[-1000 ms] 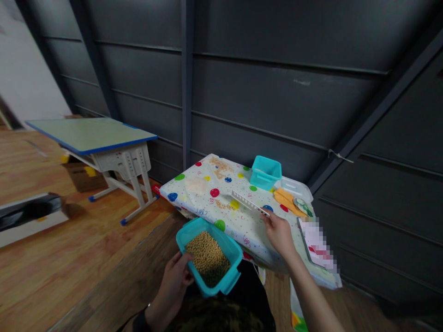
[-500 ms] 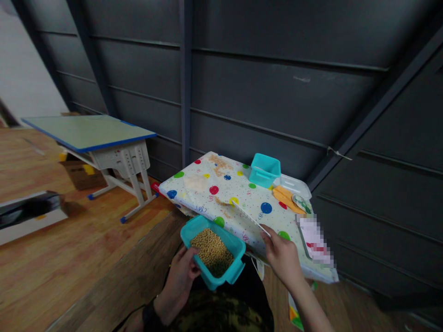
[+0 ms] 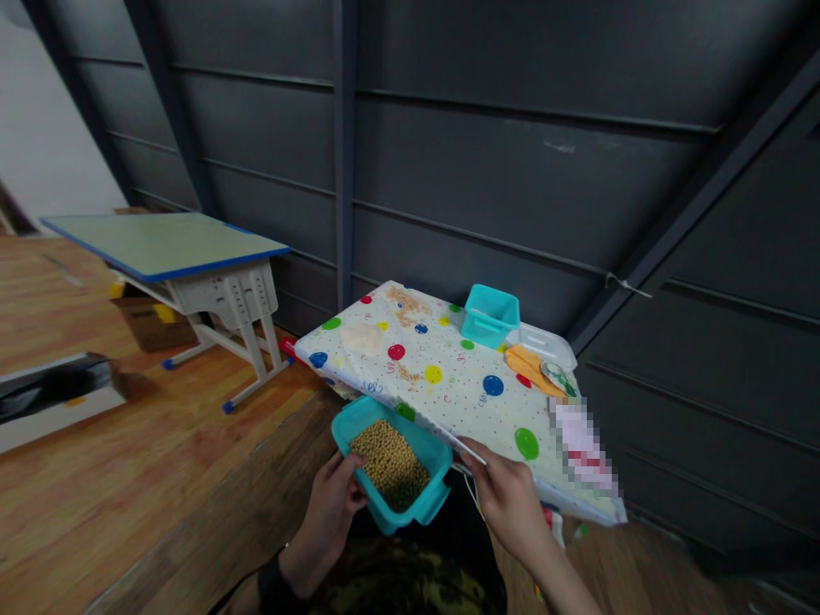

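white strip (image 3: 456, 442) slanting up-left, right hand (image 3: 506, 504) pinching

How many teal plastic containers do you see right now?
2. One teal container full of beans is held by the left hand below the near table edge; an empty-looking one sits at the far side of the spotted tablecloth. None seems hidden.

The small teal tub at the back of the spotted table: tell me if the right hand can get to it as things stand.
Probably yes, but not freely. The right hand is pinching a thin white strip at the table's near edge, so it is occupied. The spotted tabletop between it and the small teal tub carries only scattered grains.
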### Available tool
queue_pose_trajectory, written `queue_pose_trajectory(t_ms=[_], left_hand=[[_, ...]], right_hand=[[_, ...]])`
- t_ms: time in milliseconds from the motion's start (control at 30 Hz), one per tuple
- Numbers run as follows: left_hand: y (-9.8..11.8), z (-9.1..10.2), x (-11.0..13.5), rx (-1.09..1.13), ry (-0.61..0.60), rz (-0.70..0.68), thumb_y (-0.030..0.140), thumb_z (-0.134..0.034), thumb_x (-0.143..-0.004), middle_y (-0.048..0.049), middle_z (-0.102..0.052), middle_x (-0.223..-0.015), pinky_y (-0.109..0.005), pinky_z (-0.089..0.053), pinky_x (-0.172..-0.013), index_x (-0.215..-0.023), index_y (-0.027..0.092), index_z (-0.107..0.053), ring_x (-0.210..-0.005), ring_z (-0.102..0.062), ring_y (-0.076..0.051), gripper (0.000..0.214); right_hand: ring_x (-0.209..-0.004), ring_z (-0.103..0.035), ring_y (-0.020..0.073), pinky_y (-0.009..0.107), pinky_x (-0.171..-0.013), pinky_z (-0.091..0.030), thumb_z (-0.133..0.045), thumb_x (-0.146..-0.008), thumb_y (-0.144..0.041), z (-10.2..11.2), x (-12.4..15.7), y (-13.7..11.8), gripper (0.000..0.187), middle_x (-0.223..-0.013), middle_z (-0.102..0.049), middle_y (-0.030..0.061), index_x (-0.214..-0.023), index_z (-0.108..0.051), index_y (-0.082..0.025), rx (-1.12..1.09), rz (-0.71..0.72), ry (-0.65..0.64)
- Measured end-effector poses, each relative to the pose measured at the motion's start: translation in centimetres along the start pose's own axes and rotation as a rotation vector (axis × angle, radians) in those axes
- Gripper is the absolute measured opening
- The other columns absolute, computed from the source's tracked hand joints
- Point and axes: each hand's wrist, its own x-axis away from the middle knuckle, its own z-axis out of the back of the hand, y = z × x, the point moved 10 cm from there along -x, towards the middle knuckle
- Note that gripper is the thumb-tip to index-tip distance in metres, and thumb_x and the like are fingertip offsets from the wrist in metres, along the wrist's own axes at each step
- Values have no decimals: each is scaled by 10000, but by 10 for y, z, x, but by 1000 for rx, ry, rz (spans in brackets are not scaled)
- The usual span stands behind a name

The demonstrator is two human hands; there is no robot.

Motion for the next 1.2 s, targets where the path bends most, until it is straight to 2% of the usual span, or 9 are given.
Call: queue_pose_trajectory(t_ms=[100,200,367,533,667,833,933,1067,1200], left_hand=[[-1,0,0,-1,1,9,294,-919,-498,48,-680,-613,-304,-514,-593,-795,216,-729,-559,-600,-158,361],[-2,2,-2,-3,2,7,294,-908,-525,37,-704,-640,-314,-529,-619,-795,225,-723,-579,-618,-167,335],[2,6,-5,-19,6,-19,300,-887,-552,39,-690,-634,-293,-491,-581,-771,239,-700,-582,-617,-173,294],[8,5,-2,-50,-9,-6,315,-884,-558,22,-692,-664,-329,-512,-618,-765,244,-691,-607,-641,-202,292],[9,6,-1,-39,-2,-10,307,-892,-556,30,-685,-657,-330,-523,-617,-766,245,-683,-591,-624,-189,303],[7,7,-3,-32,-7,-18,307,-878,-566,58,-628,-589,-289,-497,-578,-731,253,-660,-558,-575,-159,278],[8,7,-2,-32,3,-15,301,-871,-561,68,-602,-567,-282,-480,-561,-723,255,-644,-536,-550,-149,283],[10,6,0,-36,11,-5,313,-875,-541,61,-615,-576,-299,-497,-578,-738,246,-649,-554,-570,-158,307],[12,7,-1,-35,20,-6,314,-876,-539,64,-631,-582,-305,-504,-583,-768,242,-656,-555,-584,-161,325]], right_hand=[[-942,-859,294,368,-817,-690,-521,-1050,-315,6,-15,11,373,-1090,-878,92,-1213,-850,-254,7,-43,55],[-803,-847,297,345,-717,-654,-508,-1037,-358,12,-35,27,410,-970,-878,121,-1201,-856,-215,144,-97,139],[-792,-842,283,325,-715,-618,-468,-1042,-314,-1,-56,40,434,-950,-877,111,-1243,-845,-238,272,-97,58],[-754,-834,277,320,-690,-620,-512,-1048,-360,-3,-48,31,398,-904,-872,95,-1233,-846,-247,153,-54,2],[-762,-841,281,336,-709,-642,-510,-1047,-326,0,-34,24,399,-966,-879,109,-1243,-846,-239,150,-70,30],[-880,-860,270,338,-781,-676,-503,-1054,-236,-10,-18,2,399,-1125,-875,83,-1280,-831,-252,37,7,-43],[-874,-860,273,344,-787,-683,-514,-1052,-224,-9,-13,-6,395,-1139,-873,81,-1290,-828,-248,22,25,-37],[-875,-858,270,338,-795,-681,-516,-1058,-242,-9,-16,-9,392,-1116,-878,68,-1285,-834,-273,-11,10,-47],[-811,-848,273,321,-738,-653,-547,-1052,-328,-7,-38,5,358,-1009,-884,76,-1222,-854,-257,-23,-47,4]])
